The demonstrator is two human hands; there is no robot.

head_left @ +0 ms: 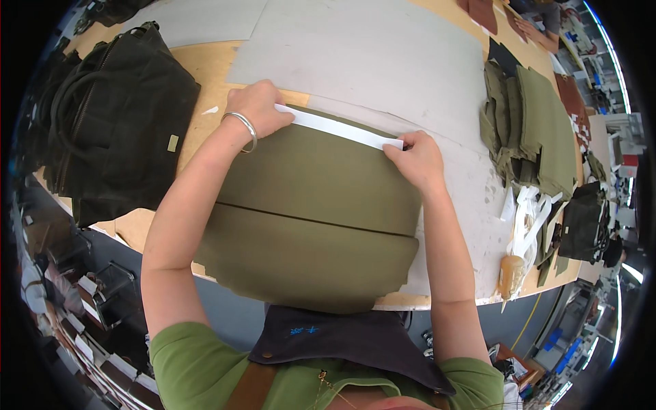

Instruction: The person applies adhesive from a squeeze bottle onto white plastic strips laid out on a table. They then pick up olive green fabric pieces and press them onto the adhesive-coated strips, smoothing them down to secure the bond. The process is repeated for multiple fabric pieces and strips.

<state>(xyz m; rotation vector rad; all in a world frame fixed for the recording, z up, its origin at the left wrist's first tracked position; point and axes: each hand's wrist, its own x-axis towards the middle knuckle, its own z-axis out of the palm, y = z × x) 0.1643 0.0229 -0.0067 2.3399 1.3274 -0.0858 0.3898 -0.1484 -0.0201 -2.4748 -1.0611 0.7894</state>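
A white strip [338, 127] lies along the far edge of an olive green fabric panel [321, 178]. My left hand [258, 109] grips the strip's left end, thumb on top and fingers curled at the fabric's edge. At the other end, my right hand [418, 160] pinches the strip between thumb and fingers. The strip runs straight between both hands. A dark seam or fold line crosses the panel nearer to me, and the panel's near part hangs toward the table's front edge.
A dark bag [119, 123] with handles stands at the left. Stacked olive fabric pieces [536, 130] lie at the right, with white strips [526, 219] and an amber-coloured tool handle [510, 273] in front. Grey sheeting [362, 55] covers much of the wooden table. Another person's hand [527, 29] shows at the far right.
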